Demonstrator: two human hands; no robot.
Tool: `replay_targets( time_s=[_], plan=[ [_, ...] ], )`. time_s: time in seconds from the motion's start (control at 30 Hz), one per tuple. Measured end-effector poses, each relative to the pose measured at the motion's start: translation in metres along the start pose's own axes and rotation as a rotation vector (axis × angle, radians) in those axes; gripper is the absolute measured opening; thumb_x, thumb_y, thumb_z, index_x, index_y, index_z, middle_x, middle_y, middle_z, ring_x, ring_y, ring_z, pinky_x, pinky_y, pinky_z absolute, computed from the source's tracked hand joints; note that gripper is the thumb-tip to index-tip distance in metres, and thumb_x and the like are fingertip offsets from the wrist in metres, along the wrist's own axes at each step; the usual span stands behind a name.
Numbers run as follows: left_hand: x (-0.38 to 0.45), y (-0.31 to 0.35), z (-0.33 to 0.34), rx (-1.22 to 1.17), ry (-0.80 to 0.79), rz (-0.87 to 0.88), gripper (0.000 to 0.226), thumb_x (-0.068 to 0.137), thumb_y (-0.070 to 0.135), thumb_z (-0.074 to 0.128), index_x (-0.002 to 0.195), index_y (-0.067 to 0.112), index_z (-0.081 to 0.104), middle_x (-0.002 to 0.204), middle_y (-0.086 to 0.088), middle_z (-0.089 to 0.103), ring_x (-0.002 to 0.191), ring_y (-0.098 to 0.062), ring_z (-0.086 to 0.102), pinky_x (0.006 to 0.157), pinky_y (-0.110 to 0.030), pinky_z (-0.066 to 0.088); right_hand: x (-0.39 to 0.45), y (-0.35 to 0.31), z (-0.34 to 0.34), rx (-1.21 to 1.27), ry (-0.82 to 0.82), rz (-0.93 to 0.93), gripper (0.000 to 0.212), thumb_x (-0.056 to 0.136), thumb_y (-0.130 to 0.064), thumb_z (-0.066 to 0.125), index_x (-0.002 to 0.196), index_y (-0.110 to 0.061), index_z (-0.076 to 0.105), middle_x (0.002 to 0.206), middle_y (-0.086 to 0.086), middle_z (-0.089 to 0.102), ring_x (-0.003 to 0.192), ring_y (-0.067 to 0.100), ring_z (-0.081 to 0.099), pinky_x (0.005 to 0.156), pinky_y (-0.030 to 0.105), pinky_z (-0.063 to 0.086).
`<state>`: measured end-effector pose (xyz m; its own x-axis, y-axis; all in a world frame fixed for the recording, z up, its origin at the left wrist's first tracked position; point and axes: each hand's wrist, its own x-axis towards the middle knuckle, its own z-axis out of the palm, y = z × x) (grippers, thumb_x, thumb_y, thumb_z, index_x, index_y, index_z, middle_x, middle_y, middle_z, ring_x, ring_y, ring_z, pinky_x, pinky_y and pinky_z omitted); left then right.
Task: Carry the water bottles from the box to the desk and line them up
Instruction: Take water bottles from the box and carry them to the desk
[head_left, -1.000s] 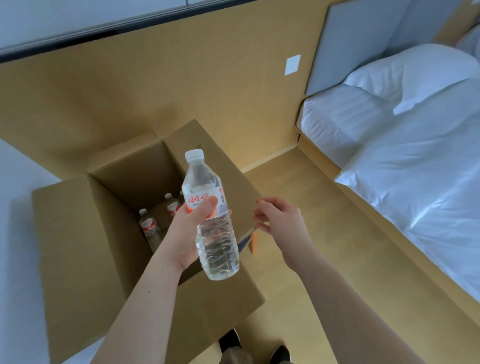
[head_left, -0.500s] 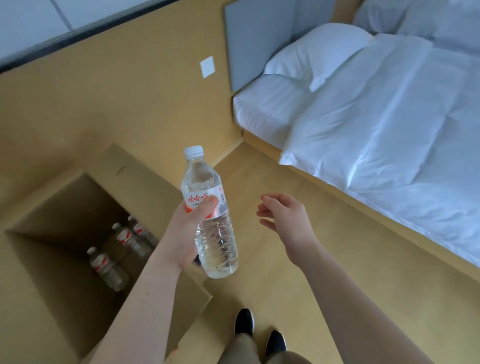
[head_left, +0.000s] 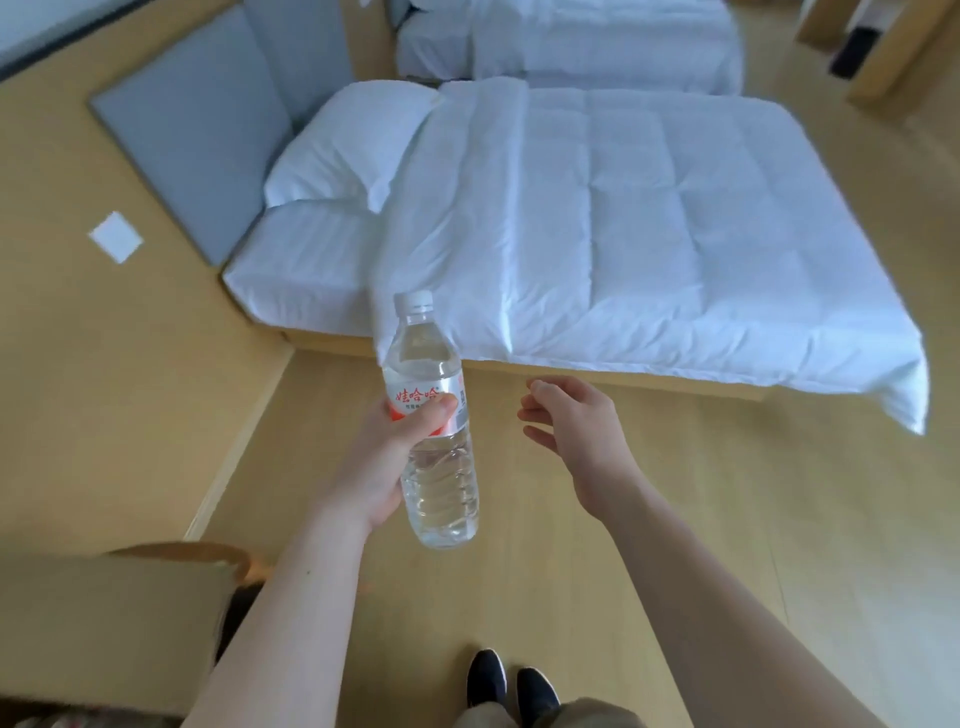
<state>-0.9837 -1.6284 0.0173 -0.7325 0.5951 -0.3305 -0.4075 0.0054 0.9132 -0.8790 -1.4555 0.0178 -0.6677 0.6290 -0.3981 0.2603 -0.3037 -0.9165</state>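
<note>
1. Our shoes (head_left: 511, 686) stand below and behind both hands on the wood floor (head_left: 727, 519). We judge we are mid-walk, box to desk.
2. The box (head_left: 104, 623) sits low and to the left of the left hand. Only a flap and one corner show; its inside is out of view.
3. Our left hand (head_left: 387, 457) wraps round the bottle (head_left: 434, 415) at the label, thumb across the front. The bottle is upright with the cap on top, held mid-body, likely for a steady carry and an easy set-down.
4. Our right hand (head_left: 576, 431) is just right of the bottle, not touching it. Its fingers are loosely curled and hold nothing; likely free for balance or the next grab.
5. The bed (head_left: 623, 234) with its pillow (head_left: 353, 150) lies beyond both hands.
6. No desk can be made out for sure, so the line-up is not started here.
</note>
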Motion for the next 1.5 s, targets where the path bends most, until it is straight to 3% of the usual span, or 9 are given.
replay_targets(
  time_s=[0.07,0.17,0.37,0.6,0.77,0.9,1.13,1.3,1.5],
  plan=[
    [0.017,-0.001,0.017,0.035,-0.049,-0.012,0.058,0.06,0.04,0.088,0.111,0.016,0.073,0.099,-0.013,0.073,0.087,-0.028,0.071,0.076,-0.043,0.059,0.003,-0.001,-0.016,0.028,0.071,0.001,0.013,0.097,-0.022,0.059,0.097,-0.016,0.071,0.087,-0.001,0.071,0.086,0.012,0.072,0.088,0.036,0.061],
    [0.036,-0.003,0.045,0.073,-0.179,-0.025,0.054,0.061,0.04,0.088,0.107,0.018,0.073,0.094,-0.009,0.073,0.083,-0.024,0.07,0.072,-0.039,0.058,0.006,-0.003,-0.044,0.08,0.186,0.0,0.013,0.097,-0.021,0.06,0.097,-0.016,0.072,0.089,0.0,0.072,0.086,0.012,0.073,0.088,0.036,0.061],
    [0.061,-0.008,0.109,0.135,-0.442,-0.055,0.069,0.066,0.038,0.084,0.123,0.003,0.062,0.09,-0.004,0.069,0.081,-0.02,0.066,0.074,-0.035,0.053,0.005,0.001,-0.1,0.159,0.38,0.005,0.014,0.096,-0.019,0.06,0.099,-0.015,0.072,0.089,0.002,0.072,0.083,0.011,0.074,0.086,0.036,0.062],
    [0.084,-0.035,0.187,0.193,-0.653,-0.115,0.04,0.069,0.037,0.082,0.094,0.014,0.06,0.073,0.005,0.063,0.066,-0.013,0.061,0.064,-0.026,0.051,0.001,0.011,-0.177,0.245,0.548,0.035,0.015,0.097,-0.02,0.06,0.102,-0.015,0.072,0.09,0.002,0.072,0.084,0.012,0.073,0.085,0.035,0.061],
    [0.096,-0.058,0.255,0.227,-0.736,-0.153,0.044,0.068,0.037,0.083,0.1,0.015,0.062,0.077,0.005,0.067,0.071,-0.012,0.065,0.065,-0.025,0.053,0.007,0.018,-0.24,0.265,0.627,0.074,0.014,0.097,-0.02,0.06,0.102,-0.015,0.072,0.09,0.002,0.072,0.082,0.011,0.073,0.085,0.035,0.061],
    [0.109,-0.075,0.314,0.255,-0.764,-0.182,0.059,0.068,0.039,0.084,0.115,0.009,0.061,0.087,-0.002,0.067,0.08,-0.017,0.066,0.072,-0.03,0.054,0.019,0.019,-0.299,0.295,0.677,0.089,0.015,0.097,-0.02,0.06,0.102,-0.014,0.072,0.089,0.002,0.071,0.082,0.011,0.073,0.084,0.035,0.061],
    [0.128,-0.096,0.418,0.274,-0.831,-0.212,0.051,0.069,0.034,0.085,0.107,0.008,0.062,0.084,-0.004,0.064,0.078,-0.019,0.063,0.076,-0.035,0.054,0.034,0.01,-0.395,0.329,0.721,0.085,0.015,0.097,-0.021,0.06,0.103,-0.014,0.072,0.089,0.001,0.071,0.081,0.011,0.072,0.086,0.035,0.062],
    [0.137,-0.11,0.48,0.287,-0.883,-0.213,0.059,0.069,0.034,0.084,0.115,0.005,0.061,0.09,-0.006,0.063,0.083,-0.02,0.064,0.078,-0.035,0.056,0.043,0.005,-0.452,0.345,0.762,0.075,0.016,0.096,-0.022,0.06,0.104,-0.014,0.072,0.089,0.001,0.071,0.085,0.013,0.073,0.086,0.035,0.061],
    [0.161,-0.124,0.536,0.342,-0.963,-0.225,0.039,0.077,0.029,0.082,0.106,0.012,0.064,0.088,-0.005,0.064,0.082,-0.019,0.064,0.076,-0.031,0.055,0.062,0.005,-0.498,0.391,0.799,0.088,0.018,0.095,-0.022,0.06,0.104,-0.013,0.072,0.089,0.001,0.072,0.086,0.014,0.073,0.086,0.036,0.061]
  ],
)
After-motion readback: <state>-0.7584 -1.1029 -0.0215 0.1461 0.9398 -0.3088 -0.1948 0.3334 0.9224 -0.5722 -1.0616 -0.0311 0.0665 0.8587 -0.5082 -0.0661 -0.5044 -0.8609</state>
